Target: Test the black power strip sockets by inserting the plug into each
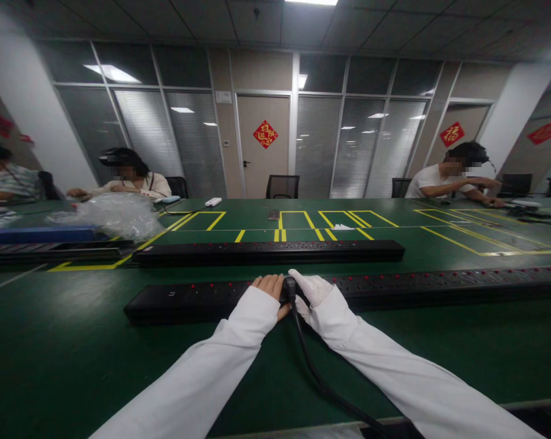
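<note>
A long black power strip (179, 302) with red dots along its top lies across the green table in front of me. My left hand (270, 286), bare below a white sleeve, is wrapped over the strip, just left of a black plug (289, 285). In a white glove, my right hand (309, 289) closes on the plug from the right, its fingers at the plug's top and side. The plug stands at the strip's top, and its thick black cable (319, 378) runs down toward the table's near edge. The contact between plug and socket is hidden by my hands.
Beyond lies a second black strip (266, 252). Clear plastic wrap (115, 213) and a blue item (42, 235) sit at the left. Yellow tape (296, 212) marks the table. People sit across it at the left and right, the right one near black cables (534, 212).
</note>
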A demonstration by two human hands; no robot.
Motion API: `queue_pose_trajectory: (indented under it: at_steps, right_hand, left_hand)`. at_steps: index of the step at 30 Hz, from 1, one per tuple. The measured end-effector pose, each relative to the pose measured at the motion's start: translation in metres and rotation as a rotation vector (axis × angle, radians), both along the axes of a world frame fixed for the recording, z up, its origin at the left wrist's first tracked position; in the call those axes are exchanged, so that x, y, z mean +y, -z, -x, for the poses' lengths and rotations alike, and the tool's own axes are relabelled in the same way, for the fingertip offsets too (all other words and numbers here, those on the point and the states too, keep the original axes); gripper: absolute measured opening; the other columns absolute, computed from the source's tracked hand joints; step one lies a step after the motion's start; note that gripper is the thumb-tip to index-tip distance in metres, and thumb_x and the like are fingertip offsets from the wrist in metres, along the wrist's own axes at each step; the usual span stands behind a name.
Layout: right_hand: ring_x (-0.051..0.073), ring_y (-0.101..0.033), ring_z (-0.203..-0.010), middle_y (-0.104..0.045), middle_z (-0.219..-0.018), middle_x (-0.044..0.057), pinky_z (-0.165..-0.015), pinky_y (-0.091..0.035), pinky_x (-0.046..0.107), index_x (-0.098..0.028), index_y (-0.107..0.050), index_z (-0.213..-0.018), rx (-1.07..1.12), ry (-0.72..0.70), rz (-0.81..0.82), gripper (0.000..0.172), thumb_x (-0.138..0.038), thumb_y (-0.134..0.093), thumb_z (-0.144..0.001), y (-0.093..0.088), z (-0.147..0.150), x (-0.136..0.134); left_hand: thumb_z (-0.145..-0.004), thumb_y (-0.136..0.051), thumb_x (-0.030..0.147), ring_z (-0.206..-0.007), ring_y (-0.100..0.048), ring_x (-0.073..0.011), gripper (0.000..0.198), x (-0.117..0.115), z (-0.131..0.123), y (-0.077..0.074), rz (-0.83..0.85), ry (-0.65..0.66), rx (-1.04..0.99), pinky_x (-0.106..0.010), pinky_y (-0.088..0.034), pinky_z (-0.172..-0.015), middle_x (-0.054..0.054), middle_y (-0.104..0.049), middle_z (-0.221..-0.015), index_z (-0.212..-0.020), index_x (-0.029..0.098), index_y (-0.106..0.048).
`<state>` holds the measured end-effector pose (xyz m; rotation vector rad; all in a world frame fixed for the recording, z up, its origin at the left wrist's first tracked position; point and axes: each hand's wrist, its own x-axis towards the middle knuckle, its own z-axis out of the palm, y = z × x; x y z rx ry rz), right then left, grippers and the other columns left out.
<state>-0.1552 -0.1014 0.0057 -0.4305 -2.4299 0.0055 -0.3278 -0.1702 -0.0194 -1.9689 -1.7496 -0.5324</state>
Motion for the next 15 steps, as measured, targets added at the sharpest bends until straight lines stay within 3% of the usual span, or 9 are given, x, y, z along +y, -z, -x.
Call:
queue_pose_trajectory:
  at_steps: [15]
  right_hand:
    - [0.025, -0.051, -0.102, -0.055, -0.117, 0.014, -0.089, -0.044, 0.041, -0.014, -0.028, -0.139, -0.032, -0.036, -0.005, 0.061, -0.038, -0.045, -0.085, -0.0087, -0.0041, -0.0069]
  left_hand:
    - [-0.075, -0.051, 0.035, -0.108, -0.051, -0.0308, 0.057, -0.0008, 0.0024, -0.0002, 0.03, -0.012, 0.004, -0.045, -0.036, -0.094, -0.018, -0.055, -0.119, -0.123, 0.006, -0.044]
